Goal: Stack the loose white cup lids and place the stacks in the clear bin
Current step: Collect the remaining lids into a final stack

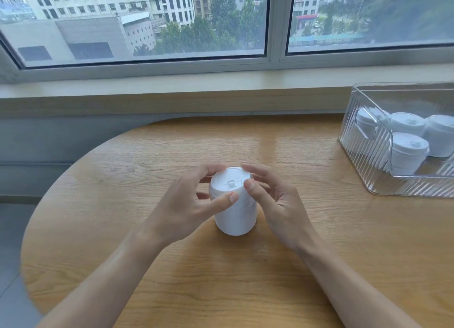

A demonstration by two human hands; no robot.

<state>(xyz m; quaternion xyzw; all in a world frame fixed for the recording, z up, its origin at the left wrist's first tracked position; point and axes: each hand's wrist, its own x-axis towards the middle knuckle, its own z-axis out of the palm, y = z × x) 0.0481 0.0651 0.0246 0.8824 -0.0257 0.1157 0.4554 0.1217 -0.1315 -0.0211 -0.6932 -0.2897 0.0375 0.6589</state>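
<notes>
- Near the middle of the round wooden surface: a tall stack of white lids, standing upright, long axis vertical, top face with its small sip tab turned up toward the camera.
- Left hand at the stack's left side, fingers loosely curled around the upper part, thumb tip laid against the front of the stack below the top rim, index finger arched over the far edge.
- Right hand at the stack's right side, thumb tip pressed on the top lid's rim, fingers curved round the far edge (neither hand closed tight; gaps visible between fingers and lids).
- Both forearms reaching in from the bottom edge, bare.
- Far right on the surface, well apart from the held stack: clear bin with ribbed walls, holding four stacks of lids, all upright, axes vertical, tops up (one at the back left partly blurred by the ribbed wall).
- No writing or brand readable on lids or bin.
- Behind the surface: a pale windowsill and a window looking out on buildings and trees.
</notes>
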